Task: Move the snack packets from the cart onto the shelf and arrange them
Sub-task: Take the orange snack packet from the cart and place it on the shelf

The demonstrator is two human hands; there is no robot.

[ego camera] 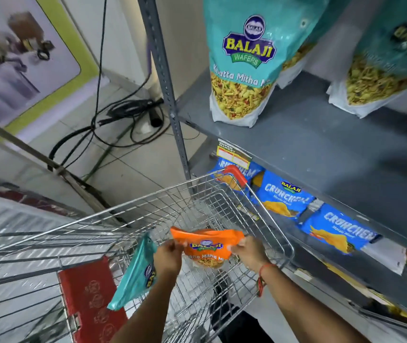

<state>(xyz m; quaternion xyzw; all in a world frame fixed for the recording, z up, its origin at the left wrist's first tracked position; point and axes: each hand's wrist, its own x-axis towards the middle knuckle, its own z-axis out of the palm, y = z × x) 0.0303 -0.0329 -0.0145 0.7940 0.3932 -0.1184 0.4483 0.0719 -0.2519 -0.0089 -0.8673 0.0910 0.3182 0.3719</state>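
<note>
Hands [169,256] [248,251] grip orange packet [207,246] over cart [266,211], teal packet [135,273] alongside, shelf [321,149] right.

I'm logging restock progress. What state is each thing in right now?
Orange packet: held over the cart by both hands.
Teal packet: hangs beside the left hand, grip unclear.
Right hand: pinching the orange packet's edge.
Cart: basket looks empty.
Shelf: teal packets upright, front bare.

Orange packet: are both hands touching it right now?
Touching. The head view shows the left hand pinching the orange packet at its left edge and the right hand gripping its right edge, above the cart.
</note>
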